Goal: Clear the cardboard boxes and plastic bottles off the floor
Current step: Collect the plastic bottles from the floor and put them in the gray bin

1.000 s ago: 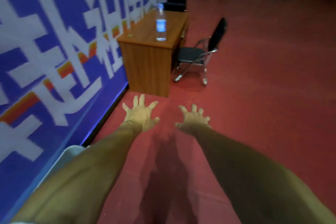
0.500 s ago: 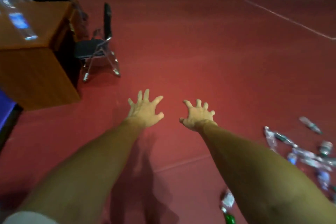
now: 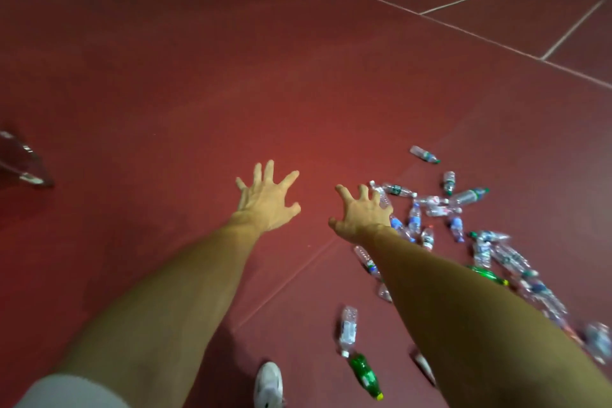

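Evidently pre-pickup: left hand (image 3: 266, 200) and right hand (image 3: 362, 214) both splayed, empty. Plastic bottles (image 3: 468, 197) litter the floor (image 3: 165, 93) right of my right hand. Next, I reckon: stoop, grasp the nearest.

Bare forearms; pale grey short sleeve (image 3: 71, 391); white sneaker (image 3: 269, 386).

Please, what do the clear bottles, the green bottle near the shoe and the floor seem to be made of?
The clear bottles look like thin transparent plastic, glossy; several seem crumpled, and the red shows through them. The green bottle looks like translucent green plastic, shiny, with a yellow cap. The floor is probably a rubber or vinyl sports surface: dull red, matte, with painted white lines.
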